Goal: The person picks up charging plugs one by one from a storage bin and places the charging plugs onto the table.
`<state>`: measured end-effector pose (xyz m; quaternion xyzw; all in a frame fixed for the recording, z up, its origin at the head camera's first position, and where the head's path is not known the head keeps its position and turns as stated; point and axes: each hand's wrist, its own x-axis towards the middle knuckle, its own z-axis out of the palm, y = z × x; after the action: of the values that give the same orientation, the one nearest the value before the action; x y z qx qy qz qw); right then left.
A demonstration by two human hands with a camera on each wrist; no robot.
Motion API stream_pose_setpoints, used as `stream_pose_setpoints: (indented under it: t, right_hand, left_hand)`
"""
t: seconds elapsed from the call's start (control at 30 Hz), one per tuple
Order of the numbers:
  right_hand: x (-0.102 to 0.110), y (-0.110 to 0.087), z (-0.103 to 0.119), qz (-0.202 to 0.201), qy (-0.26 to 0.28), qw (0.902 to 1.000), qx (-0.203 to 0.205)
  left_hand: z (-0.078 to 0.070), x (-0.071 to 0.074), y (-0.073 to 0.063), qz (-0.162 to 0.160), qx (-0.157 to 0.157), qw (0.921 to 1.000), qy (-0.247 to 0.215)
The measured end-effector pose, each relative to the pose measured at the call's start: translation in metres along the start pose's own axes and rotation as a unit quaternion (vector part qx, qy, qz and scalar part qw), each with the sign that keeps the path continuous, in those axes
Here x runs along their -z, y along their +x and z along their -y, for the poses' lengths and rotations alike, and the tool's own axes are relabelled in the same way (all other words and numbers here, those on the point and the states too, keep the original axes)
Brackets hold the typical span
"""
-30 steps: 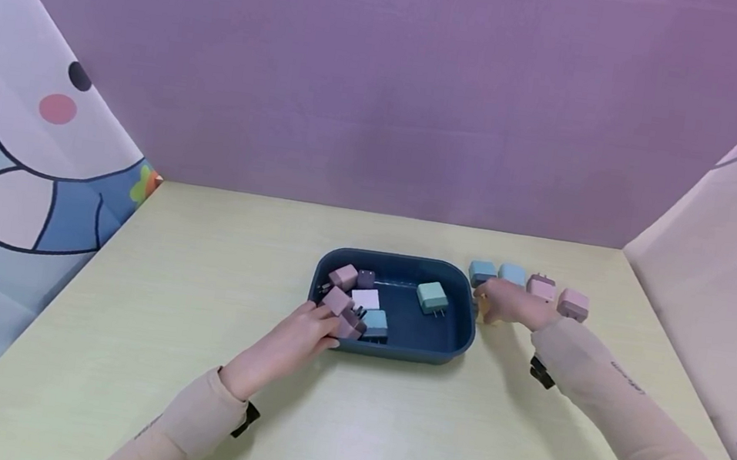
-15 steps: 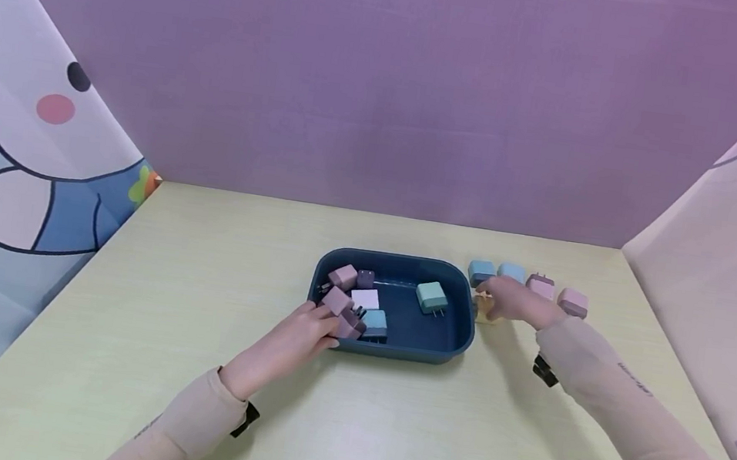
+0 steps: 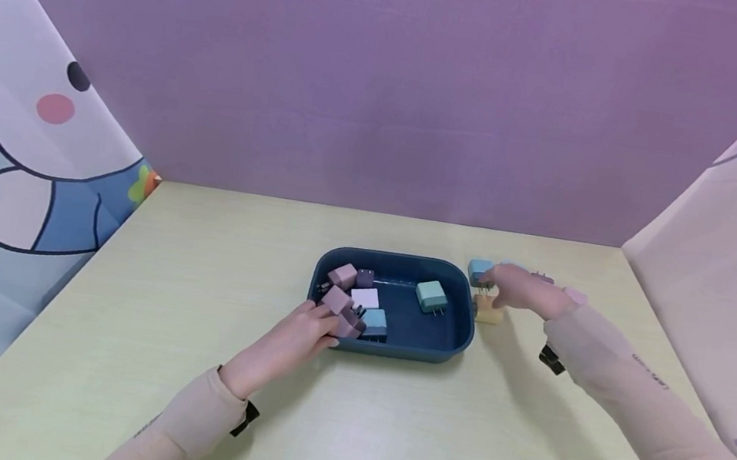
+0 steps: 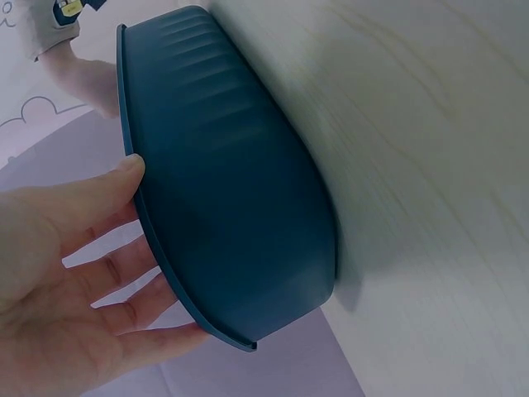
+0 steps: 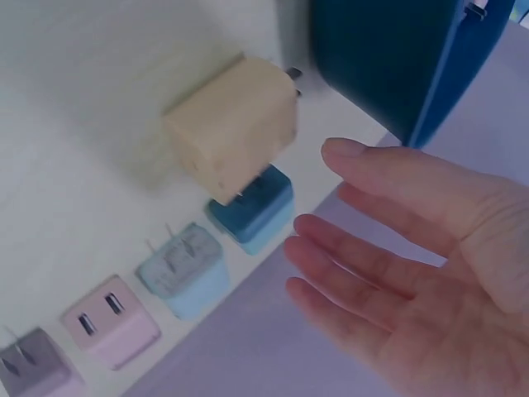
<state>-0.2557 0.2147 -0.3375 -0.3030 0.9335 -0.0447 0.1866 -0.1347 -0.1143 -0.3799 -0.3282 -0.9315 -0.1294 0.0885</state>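
Observation:
A dark blue plastic box stands on the table. My left hand grips its left rim, thumb outside and fingers reaching over, as the left wrist view shows. Inside lie several plug chargers: pink ones and a blue one near that hand, and a mint green charger to the right. Just right of the box rests a yellow charger. My right hand hovers close by, fingers apart and nothing in them. In the right wrist view, a gap separates its fingertips from the yellow charger.
Beyond the yellow charger, a row of chargers lies on the table: a blue one, a light blue one, a pink one and a mauve one. A purple backdrop rises at the table's far edge.
My right hand has let go of the yellow charger and moved slightly up and right, uncovering it beside the box. My left hand has stayed at the box rim.

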Motion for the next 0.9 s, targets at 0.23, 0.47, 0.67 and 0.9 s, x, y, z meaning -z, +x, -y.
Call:
stream_pose_setpoints:
  t: [0.23,0.47,0.67,0.9]
  right_hand:
    - [0.007,0.008,-0.007,0.005,0.000,1.0000,-0.003]
    - [0.020,0.006,0.011,0.021,0.017,0.9981,-0.055]
    - [0.029,0.005,0.027,0.020,0.012,0.9981,-0.057]
    - [0.035,0.010,0.036,0.018,0.008,0.9983,-0.054]
  left_hand:
    - [0.000,0.000,0.000,0.000,0.003,1.0000,-0.005]
    - [0.001,0.000,0.000,0.002,0.000,1.0000,0.001]
    - [0.000,-0.001,0.000,0.005,0.004,1.0000,-0.004]
    - [0.000,0.000,0.001,0.002,0.002,1.0000,-0.004]
